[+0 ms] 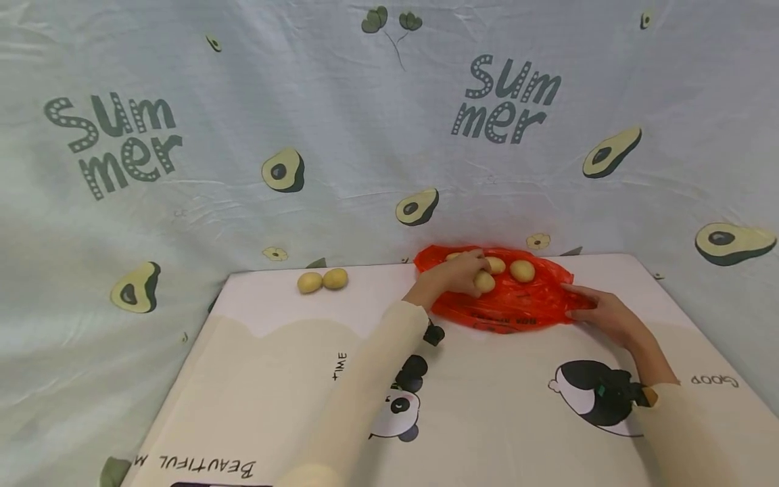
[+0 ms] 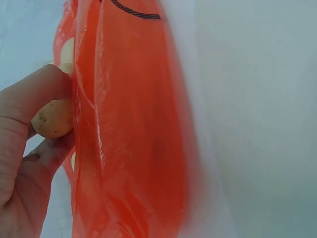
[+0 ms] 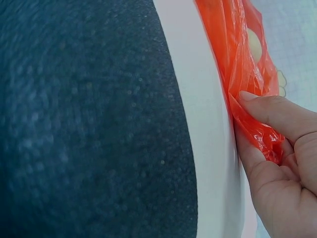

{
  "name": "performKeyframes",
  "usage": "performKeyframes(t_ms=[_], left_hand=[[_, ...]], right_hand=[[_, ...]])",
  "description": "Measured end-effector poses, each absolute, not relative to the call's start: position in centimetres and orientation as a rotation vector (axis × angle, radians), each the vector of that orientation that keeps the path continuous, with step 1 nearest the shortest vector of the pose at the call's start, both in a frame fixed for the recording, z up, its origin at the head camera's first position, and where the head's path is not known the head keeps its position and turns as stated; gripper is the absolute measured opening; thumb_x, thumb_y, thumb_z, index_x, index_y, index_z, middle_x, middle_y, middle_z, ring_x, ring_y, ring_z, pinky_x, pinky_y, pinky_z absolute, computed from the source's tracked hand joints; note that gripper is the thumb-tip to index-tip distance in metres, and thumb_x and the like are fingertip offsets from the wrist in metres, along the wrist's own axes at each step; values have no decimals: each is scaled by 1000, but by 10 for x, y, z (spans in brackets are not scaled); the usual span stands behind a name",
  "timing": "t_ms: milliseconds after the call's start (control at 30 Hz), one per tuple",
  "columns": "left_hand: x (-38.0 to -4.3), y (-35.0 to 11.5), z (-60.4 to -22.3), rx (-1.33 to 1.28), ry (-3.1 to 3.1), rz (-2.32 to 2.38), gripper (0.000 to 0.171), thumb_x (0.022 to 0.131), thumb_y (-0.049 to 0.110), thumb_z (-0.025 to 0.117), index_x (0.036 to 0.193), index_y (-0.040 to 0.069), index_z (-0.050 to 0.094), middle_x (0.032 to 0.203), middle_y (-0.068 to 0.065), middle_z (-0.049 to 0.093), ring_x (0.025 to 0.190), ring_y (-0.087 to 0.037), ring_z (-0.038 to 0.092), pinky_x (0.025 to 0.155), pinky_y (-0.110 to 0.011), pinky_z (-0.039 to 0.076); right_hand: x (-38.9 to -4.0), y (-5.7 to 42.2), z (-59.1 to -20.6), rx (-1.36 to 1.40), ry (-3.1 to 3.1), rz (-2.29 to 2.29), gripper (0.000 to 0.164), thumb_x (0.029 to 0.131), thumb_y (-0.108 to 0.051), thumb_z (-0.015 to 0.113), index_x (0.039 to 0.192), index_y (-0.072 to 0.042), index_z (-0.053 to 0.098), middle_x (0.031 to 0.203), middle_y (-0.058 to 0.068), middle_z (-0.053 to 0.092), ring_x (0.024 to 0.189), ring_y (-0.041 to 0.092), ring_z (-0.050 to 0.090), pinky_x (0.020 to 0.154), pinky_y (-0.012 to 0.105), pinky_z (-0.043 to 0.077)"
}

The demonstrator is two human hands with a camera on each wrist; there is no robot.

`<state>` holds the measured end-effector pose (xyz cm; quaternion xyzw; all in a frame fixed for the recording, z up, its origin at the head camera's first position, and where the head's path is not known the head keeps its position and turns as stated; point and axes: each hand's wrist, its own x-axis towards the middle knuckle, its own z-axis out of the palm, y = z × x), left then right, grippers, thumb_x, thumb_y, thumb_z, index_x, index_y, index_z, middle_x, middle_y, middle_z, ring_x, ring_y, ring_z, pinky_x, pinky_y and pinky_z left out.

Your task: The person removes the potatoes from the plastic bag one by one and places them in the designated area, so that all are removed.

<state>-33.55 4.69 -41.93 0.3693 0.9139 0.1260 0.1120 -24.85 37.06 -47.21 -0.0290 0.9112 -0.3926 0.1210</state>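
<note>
Cream sleeves (image 1: 359,399) cross table (image 1: 262,379); left fingers (image 2: 44,84) grip potato (image 2: 54,119), right fingers (image 3: 275,111) pinch red bag (image 1: 511,308); two potatoes (image 1: 335,278) leftward.

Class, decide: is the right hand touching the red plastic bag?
Touching: the right wrist view plainly shows the right hand pinching a gathered part of the red plastic bag.

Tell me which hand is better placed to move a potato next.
Probably the left hand: its fingers grip a potato at the red bag, while the right hand pinches the bag's right end.
</note>
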Motion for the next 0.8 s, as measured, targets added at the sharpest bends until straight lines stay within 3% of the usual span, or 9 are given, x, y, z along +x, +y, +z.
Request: performKeyframes(t_ms=[200, 400, 567, 800], left_hand=[[-331, 42, -413, 1131, 2700, 415, 49, 90, 21, 73, 137, 15, 62, 124, 3, 62, 109, -14, 53, 96, -25, 46], [-323, 36, -409, 1165, 2718, 544, 47, 91, 18, 72, 137, 12, 63, 122, 2, 64, 108, -14, 55, 95, -21, 47], [-315, 29, -405, 1150, 2726, 606, 49, 92, 17, 73, 139, 10, 61, 132, -2, 64, 112, -15, 56, 99, -23, 47], [-313, 18, -405, 1164, 2751, 678, 47, 92, 20, 75, 137, 11, 64, 125, 1, 68, 105, -14, 58, 92, -21, 48]], right_hand=[[-246, 371, -474, -111, 2673, -1154, 72, 98, -20, 68, 158, -5, 32, 157, 37, 25, 139, 56, 27, 107, 64, 41], [-245, 371, -474, -116, 2670, -1167, 71, 98, -19, 68, 158, -4, 32, 156, 38, 25, 138, 55, 28, 107, 65, 40], [-244, 369, -474, -92, 2654, -1189, 71, 98, -18, 68, 158, -4, 32, 156, 38, 25, 137, 55, 29, 108, 63, 40], [-243, 368, -472, -101, 2664, -1170, 71, 98, -18, 67, 158, -4, 32, 156, 38, 24, 138, 56, 27, 108, 65, 39]])
